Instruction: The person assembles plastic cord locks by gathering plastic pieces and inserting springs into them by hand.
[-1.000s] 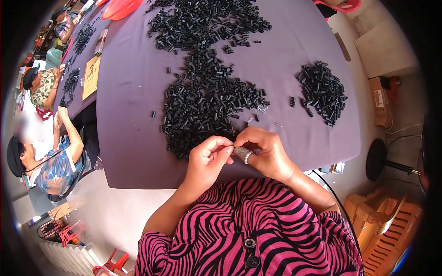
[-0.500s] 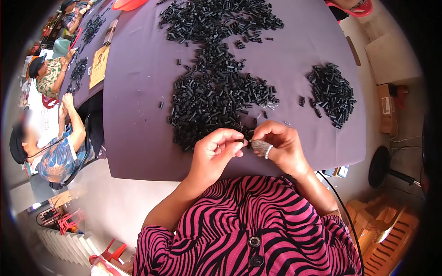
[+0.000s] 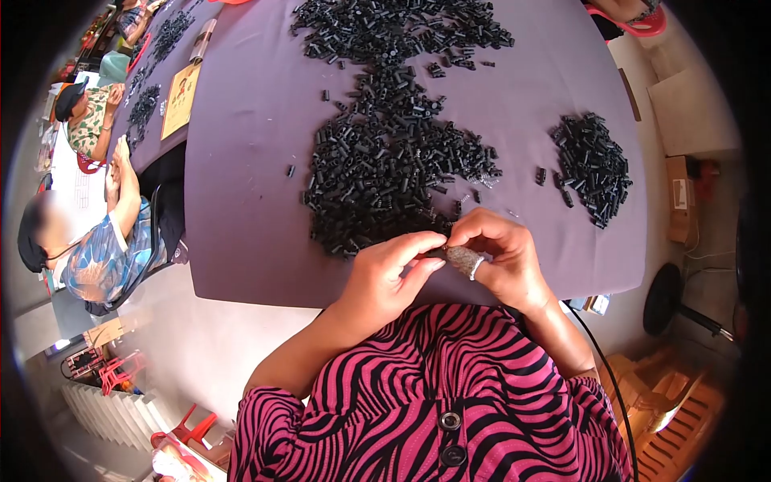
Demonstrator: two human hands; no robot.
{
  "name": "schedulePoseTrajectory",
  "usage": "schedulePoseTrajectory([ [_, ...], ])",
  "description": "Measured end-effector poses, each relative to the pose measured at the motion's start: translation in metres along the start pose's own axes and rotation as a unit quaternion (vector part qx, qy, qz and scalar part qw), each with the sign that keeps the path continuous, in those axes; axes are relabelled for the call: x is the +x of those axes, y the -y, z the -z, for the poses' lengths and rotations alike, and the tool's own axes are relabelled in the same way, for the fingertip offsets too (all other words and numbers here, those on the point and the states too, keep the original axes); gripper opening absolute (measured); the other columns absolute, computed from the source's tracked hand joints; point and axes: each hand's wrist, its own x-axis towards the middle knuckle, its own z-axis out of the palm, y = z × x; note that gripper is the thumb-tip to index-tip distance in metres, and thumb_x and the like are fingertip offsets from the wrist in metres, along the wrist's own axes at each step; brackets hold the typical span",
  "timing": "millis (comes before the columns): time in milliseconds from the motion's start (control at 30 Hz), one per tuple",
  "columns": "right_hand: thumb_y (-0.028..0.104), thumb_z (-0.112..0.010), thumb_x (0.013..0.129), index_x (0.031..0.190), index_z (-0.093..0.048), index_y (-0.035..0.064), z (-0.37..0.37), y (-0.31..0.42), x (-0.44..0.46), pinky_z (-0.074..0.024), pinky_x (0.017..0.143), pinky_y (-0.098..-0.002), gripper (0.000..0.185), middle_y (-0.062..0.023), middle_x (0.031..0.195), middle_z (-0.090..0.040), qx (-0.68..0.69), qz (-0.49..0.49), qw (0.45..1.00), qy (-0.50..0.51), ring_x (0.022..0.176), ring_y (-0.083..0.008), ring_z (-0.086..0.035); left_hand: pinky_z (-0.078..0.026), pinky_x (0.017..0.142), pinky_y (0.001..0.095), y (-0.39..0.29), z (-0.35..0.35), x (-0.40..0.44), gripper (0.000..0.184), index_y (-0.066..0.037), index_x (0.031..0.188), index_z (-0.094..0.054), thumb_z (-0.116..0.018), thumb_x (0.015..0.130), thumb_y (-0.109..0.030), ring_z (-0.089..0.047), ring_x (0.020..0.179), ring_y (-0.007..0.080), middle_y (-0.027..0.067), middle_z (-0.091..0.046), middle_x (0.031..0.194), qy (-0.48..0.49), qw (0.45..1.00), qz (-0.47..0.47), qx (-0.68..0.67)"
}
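My left hand pinches a small dark piece between thumb and forefinger near the table's front edge. Touching it from the other side is my right hand, its fingers pinched together on something too small to make out. A grey fabric cover with a white rim sits on my right thumb. Just beyond both hands spreads a large pile of small black cylindrical parts, with a few clear bits at its right side. A smaller pile of the same black parts lies to the right.
The purple-grey tablecloth covers the table. A yellow printed card lies at the left. Co-workers, one in a blue patterned shirt, sit on the left. A black stand and wooden chair are at the right.
The view has shifted, so the table and piles appear further right. Between my hands a dark piece showed half a second ago; now my fingertips are closer together and mostly cover it.
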Motion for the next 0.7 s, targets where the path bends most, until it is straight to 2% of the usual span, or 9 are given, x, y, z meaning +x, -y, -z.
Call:
schedulePoseTrajectory([
  [200, -0.009, -0.068, 0.092, 0.104, -0.068, -0.0014, 0.004, -0.004, -0.001, -0.0535, 0.081, -0.0257, 0.014, -0.0027, 0.102, -0.063, -0.016, -0.001, 1.000, -0.004, 0.093, -0.0103, -0.066, -0.059, 0.087, 0.0291, 0.000, 0.002, 0.000, 0.019, 0.005, 0.120, -0.067, -0.065, 0.101, 0.000, -0.074, 0.099, 0.0162, 0.0135, -0.074, 0.110, 0.027, 0.994, 0.077, -0.075],
  [300, -0.009, -0.068, 0.091, 0.104, -0.068, -0.0013, 0.007, -0.002, -0.001, -0.0539, 0.082, -0.0260, 0.015, -0.0029, 0.103, -0.064, -0.030, -0.005, 0.999, -0.012, 0.093, -0.0105, -0.066, -0.057, 0.087, 0.0287, 0.006, 0.000, -0.001, 0.015, 0.003, 0.113, -0.068, -0.067, 0.098, 0.002, -0.072, 0.098, 0.0165, 0.0116, -0.071, 0.111, 0.003, 0.989, 0.101, -0.110],
  [400, -0.009, -0.068, 0.091, 0.103, -0.068, -0.0012, 0.011, -0.002, -0.002, -0.0540, 0.082, -0.0261, 0.015, -0.0033, 0.104, -0.064, -0.049, -0.003, 0.998, -0.027, 0.093, -0.0106, -0.066, -0.056, 0.083, 0.0293, 0.004, 0.005, 0.005, 0.017, 0.001, 0.109, -0.068, -0.070, 0.093, 0.004, -0.068, 0.095, 0.0176, 0.0100, -0.068, 0.109, -0.027, 0.998, -0.023, 0.051],
  [500, -0.009, -0.068, 0.090, 0.102, -0.068, -0.0012, 0.015, -0.001, -0.004, -0.0541, 0.083, -0.0261, 0.014, -0.0033, 0.104, -0.063, -0.062, -0.002, 0.997, -0.044, 0.093, -0.0105, -0.066, -0.055, 0.076, 0.0308, 0.008, 0.011, 0.001, 0.020, -0.002, 0.108, -0.069, -0.072, 0.089, 0.005, -0.065, 0.093, 0.0184, 0.0087, -0.066, 0.107, 0.005, 0.994, -0.015, 0.106],
  [533, -0.009, -0.069, 0.090, 0.102, -0.068, -0.0012, 0.016, -0.001, -0.005, -0.0541, 0.083, -0.0262, 0.014, -0.0032, 0.103, -0.063, -0.065, -0.002, 0.997, -0.050, 0.093, -0.0105, -0.066, -0.054, 0.074, 0.0329, 0.014, 0.009, -0.001, 0.019, -0.002, 0.106, -0.069, -0.073, 0.089, 0.004, -0.066, 0.090, 0.0211, 0.0092, -0.067, 0.102, 0.013, 0.995, -0.013, 0.100],
  [700, -0.008, -0.070, 0.089, 0.101, -0.068, -0.0009, 0.023, -0.007, -0.010, -0.0541, 0.083, -0.0264, 0.014, -0.0032, 0.103, -0.062, -0.059, -0.013, 0.996, -0.062, 0.092, -0.0105, -0.066, -0.055, 0.074, 0.0364, 0.015, 0.008, -0.002, 0.017, -0.001, 0.104, -0.069, -0.073, 0.087, 0.002, -0.067, 0.088, 0.0264, 0.0107, -0.068, 0.097, 0.027, 0.977, -0.049, 0.206],
])
